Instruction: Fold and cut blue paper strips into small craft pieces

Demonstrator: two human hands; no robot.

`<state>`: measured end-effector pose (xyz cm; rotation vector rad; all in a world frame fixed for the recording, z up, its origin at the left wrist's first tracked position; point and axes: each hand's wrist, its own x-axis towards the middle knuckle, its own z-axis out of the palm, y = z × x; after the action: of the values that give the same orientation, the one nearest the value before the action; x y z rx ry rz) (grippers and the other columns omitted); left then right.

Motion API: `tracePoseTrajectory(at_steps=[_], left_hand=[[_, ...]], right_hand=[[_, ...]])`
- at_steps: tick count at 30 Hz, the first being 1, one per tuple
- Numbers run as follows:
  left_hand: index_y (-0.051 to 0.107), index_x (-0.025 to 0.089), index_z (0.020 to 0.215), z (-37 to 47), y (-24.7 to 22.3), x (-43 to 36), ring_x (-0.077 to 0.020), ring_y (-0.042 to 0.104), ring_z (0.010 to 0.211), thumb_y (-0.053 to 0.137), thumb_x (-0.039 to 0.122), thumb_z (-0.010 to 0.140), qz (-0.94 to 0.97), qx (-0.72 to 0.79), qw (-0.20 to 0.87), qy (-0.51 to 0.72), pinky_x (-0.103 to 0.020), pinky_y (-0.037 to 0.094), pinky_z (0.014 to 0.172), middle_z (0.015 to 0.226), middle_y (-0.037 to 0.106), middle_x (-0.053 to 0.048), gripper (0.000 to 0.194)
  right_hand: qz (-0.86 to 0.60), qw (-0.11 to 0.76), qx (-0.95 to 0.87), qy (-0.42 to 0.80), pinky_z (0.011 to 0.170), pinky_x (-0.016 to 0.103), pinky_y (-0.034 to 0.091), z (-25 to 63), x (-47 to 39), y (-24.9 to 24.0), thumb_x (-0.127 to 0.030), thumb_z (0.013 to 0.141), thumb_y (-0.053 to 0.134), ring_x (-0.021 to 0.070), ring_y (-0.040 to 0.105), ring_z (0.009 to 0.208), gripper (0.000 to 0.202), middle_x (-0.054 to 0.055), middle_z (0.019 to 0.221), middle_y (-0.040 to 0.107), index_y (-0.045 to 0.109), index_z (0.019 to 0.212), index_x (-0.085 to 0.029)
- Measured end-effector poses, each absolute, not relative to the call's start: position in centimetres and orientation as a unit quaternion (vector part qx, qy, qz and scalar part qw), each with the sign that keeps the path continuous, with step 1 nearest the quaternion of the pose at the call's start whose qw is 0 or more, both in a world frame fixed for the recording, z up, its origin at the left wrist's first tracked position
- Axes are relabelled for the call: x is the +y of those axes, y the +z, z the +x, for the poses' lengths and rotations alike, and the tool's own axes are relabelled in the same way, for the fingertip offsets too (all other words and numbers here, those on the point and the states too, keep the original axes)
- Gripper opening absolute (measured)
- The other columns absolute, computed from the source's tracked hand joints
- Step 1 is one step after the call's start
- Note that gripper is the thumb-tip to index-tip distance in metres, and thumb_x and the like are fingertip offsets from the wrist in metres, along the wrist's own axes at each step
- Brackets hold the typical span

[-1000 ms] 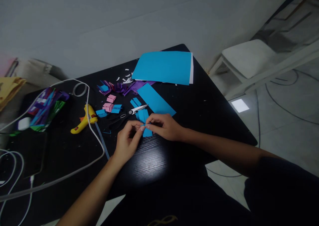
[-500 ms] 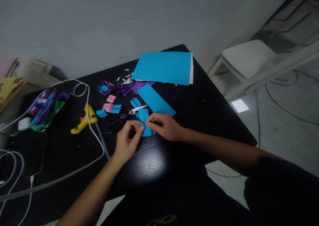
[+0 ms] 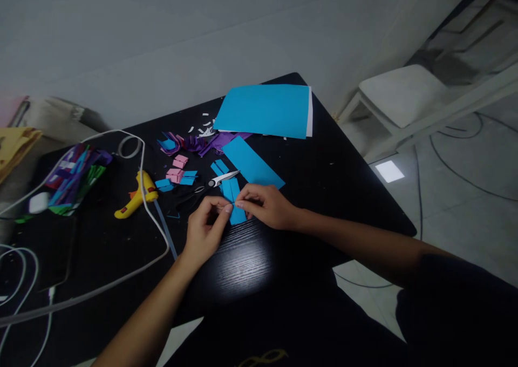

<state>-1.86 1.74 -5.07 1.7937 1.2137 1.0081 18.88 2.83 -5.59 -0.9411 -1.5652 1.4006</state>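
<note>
Leftmost: 1 bundle of coloured strips (image 3: pixel 76 178), purple, blue + green, lay on black table (image 3: pixel 324 194). 1 white cable (image 3: pixel 73 302) looped nearby. Next, 1 yellow glue gun (image 3: pixel 140 197), w/ pale stick (image 3: pixel 165 231) running from it. Then folded pink pcs (image 3: pixel 175 174), beside folded blue pcs (image 3: pixel 189 177); purple folded strip (image 3: pixel 196 144) behind. 1 pr scissors (image 3: pixel 218 179), blades pointing right. L hand (image 3: pixel 207 225): thumb + fingers pinched on left edge of 1 creased blue paper (image 3: pixel 238 216), which sat btwn both hands, just below blades. R hand (image 3: pixel 272 208): fingertips together, clamped on same paper's right side. Behind R hand, 1 blue rectangle (image 3: pixel 254 162); farther back, 1 lg blue sheet (image 3: pixel 263 110) atop white paper (image 3: pixel 309 113). Far right, off table: 1 white seat (image 3: pixel 402 94).
</note>
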Motion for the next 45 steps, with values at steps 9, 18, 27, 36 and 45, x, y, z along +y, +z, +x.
tracePoseTrajectory(at_steps=[9, 18, 27, 36, 45], left_hand=[[0.066, 0.021, 0.100, -1.76, -5.32, 1.86, -0.0108, 0.063, 0.072, 0.072, 0.027, 0.093, 0.678, 0.478, 0.369, 0.419, -0.021, 0.050, 0.067, 0.081, 0.066, 0.002, 0.011], [0.060, 0.022, 0.121, -1.60, -5.37, 2.08, -0.0118, 0.068, 0.073, 0.078, 0.023, 0.088, 0.626, 0.456, 0.432, 0.462, -0.023, 0.054, 0.072, 0.081, 0.071, 0.002, 0.037], [0.072, 0.022, 0.110, -1.92, -5.57, 1.94, -0.0147, 0.071, 0.083, 0.076, 0.029, 0.090, 0.643, 0.483, 0.409, 0.430, -0.027, 0.057, 0.078, 0.093, 0.077, -0.001, 0.022], [0.073, 0.021, 0.093, -2.08, -4.89, 2.19, -0.0126, 0.062, 0.074, 0.074, 0.028, 0.091, 0.701, 0.481, 0.328, 0.412, -0.024, 0.049, 0.070, 0.081, 0.067, 0.002, 0.007], [0.068, 0.020, 0.087, -2.11, -4.95, 2.28, -0.0140, 0.060, 0.076, 0.073, 0.028, 0.091, 0.715, 0.476, 0.316, 0.403, -0.026, 0.047, 0.072, 0.082, 0.064, 0.001, 0.010]], right_hand=[[-0.392, 0.460, -0.575, 0.551, 0.076, 0.031, 0.060, 18.57, 2.92, -5.70, -0.023, 0.083, 0.077, 0.0170, 0.073, 0.083, 0.027, 0.002, 0.088, 0.070, 0.061, 0.105, -0.019], [-0.388, 0.471, -0.538, 0.581, 0.077, 0.035, 0.063, 18.50, 3.02, -6.19, -0.022, 0.081, 0.079, 0.0170, 0.074, 0.079, 0.029, 0.002, 0.088, 0.071, 0.059, 0.102, -0.020], [-0.398, 0.468, -0.553, 0.563, 0.085, 0.036, 0.062, 18.54, 3.15, -6.14, -0.025, 0.080, 0.080, 0.0182, 0.074, 0.088, 0.019, 0.004, 0.090, 0.074, 0.068, 0.094, -0.018], [-0.404, 0.471, -0.569, 0.540, 0.083, 0.034, 0.061, 18.51, 3.35, -6.23, -0.026, 0.081, 0.079, 0.0179, 0.074, 0.086, 0.014, 0.004, 0.088, 0.076, 0.072, 0.089, -0.017], [-0.410, 0.469, -0.558, 0.548, 0.085, 0.034, 0.060, 18.58, 3.27, -6.16, -0.028, 0.080, 0.080, 0.0182, 0.074, 0.087, 0.018, 0.004, 0.089, 0.075, 0.071, 0.091, -0.017]])
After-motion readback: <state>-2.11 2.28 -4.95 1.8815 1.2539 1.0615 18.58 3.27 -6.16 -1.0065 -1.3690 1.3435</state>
